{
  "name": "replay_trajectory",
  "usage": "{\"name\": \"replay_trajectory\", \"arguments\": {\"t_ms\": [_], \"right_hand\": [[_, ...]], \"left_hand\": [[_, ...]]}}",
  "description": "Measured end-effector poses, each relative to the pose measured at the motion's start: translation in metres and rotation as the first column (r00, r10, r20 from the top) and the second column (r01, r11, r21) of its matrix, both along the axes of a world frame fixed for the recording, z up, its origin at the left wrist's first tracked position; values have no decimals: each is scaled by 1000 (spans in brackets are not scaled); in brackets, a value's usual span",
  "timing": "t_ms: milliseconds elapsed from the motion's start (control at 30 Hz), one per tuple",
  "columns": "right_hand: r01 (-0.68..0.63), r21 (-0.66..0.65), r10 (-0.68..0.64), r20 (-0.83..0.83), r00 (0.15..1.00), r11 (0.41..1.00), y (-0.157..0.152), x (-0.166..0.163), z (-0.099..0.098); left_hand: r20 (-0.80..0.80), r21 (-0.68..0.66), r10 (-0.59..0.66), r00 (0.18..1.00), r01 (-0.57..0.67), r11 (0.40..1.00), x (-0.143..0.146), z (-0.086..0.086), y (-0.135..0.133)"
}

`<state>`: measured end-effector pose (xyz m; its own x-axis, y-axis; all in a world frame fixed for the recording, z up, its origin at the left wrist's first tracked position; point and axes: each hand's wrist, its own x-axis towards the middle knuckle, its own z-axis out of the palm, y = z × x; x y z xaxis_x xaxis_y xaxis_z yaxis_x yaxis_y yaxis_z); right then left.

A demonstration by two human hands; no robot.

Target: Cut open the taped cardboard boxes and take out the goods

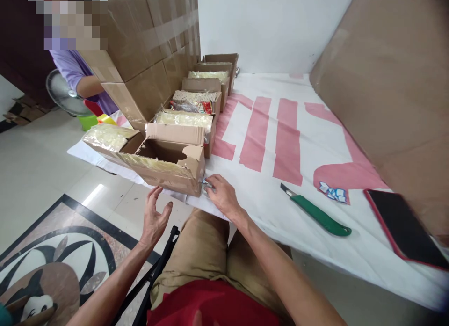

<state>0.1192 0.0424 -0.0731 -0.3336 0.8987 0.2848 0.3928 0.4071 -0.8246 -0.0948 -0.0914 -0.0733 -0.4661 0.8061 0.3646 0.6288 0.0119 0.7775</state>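
An open cardboard box (168,164) with its flaps spread stands at the near edge of the white-covered table (280,129). My right hand (220,195) rests on the table at the box's near right corner, fingers pinched on a small silvery thing I cannot make out. My left hand (154,218) hovers open below the box's front, fingers apart, holding nothing. One flap of the box carries a plastic-wrapped pack (108,136).
A row of open boxes (196,101) with packets runs toward the wall, beside a stack of big cartons (154,40). A green-handled cutter (317,213), a small wrapper (335,192) and a red-cased phone (403,230) lie to the right. A large carton (393,83) looms right. Another person (80,78) and a fan (63,94) are far left.
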Motion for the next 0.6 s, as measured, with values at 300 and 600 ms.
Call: {"name": "replay_trajectory", "arguments": {"t_ms": [300,600], "right_hand": [[80,30,-84,166,983,996,-2,30,7],[-52,62,38,210,977,997,6,26,8]], "left_hand": [[-59,-90,-15,998,9,996,-4,12,-5],[-61,-65,-9,998,5,998,8,12,0]]}}
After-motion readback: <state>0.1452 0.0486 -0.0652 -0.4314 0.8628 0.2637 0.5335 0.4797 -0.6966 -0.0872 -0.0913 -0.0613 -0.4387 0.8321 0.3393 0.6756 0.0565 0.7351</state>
